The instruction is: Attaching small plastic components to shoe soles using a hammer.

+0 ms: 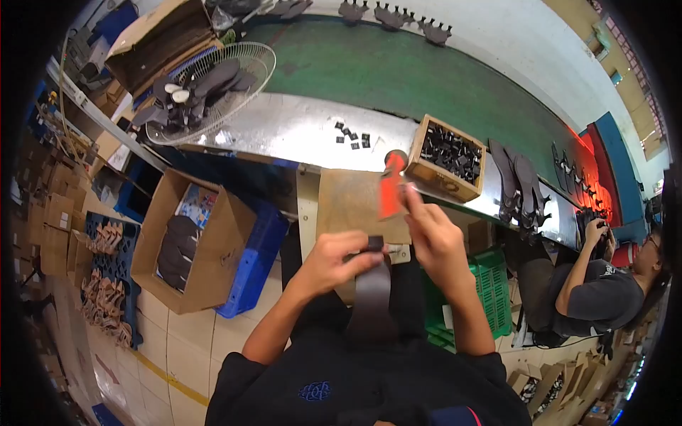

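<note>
Nearest the camera, a dark insole (371, 295) runs up from the person's lap, its upper tip pinched between both hands in front of the small brown work board (349, 202).

On the left, the left hand (334, 263) curls its fingers and thumb closed around the upper end of the insole, where a small black clip-like piece (375, 243) sits at the tip. Just to its right, the right hand (435, 238) closes narrowly on an orange-red tool (391, 186), whose rounded head points away towards the conveyor (426, 78); whether those fingers also touch the insole cannot be told.

To do this step well, it seems wise to keep the insole's tip steady over the board, hold it close to the end so it does not flex, and bring the tool squarely to the small piece rather than at a slant.

Further right, a wooden box (449, 157) of small black parts stands within reach.
</note>
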